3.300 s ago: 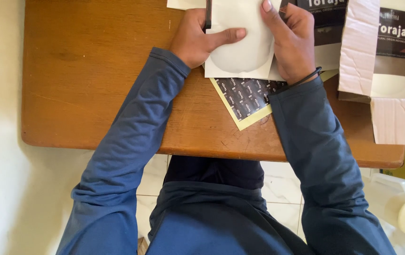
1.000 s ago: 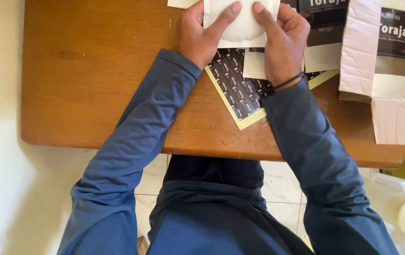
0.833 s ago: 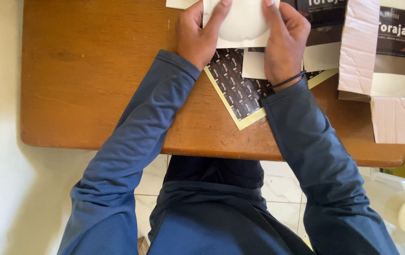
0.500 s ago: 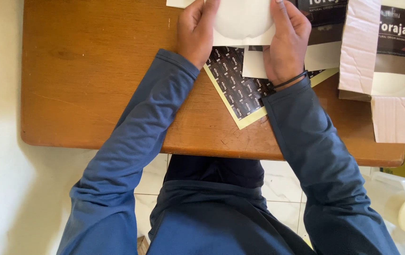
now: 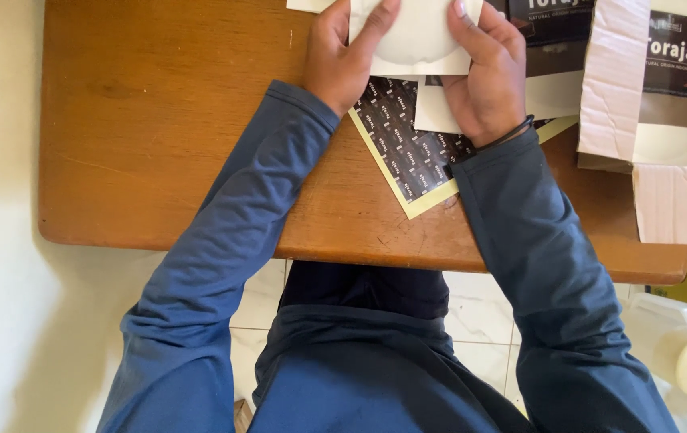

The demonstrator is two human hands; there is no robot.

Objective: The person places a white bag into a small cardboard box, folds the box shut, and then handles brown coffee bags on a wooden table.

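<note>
White paper packet (image 5: 417, 36): held between left hand (image 5: 342, 60) and right hand (image 5: 484, 76), fingers pinched over its two side edges, at the far edge of the wooden table (image 5: 167, 128); since a moment ago it has moved further up, its top now cut off by the view. Dark patterned sheet (image 5: 408, 144): flat on the table beneath the wrists, unmoved. Cardboard box (image 5: 656, 104): at right, unchanged.
</note>
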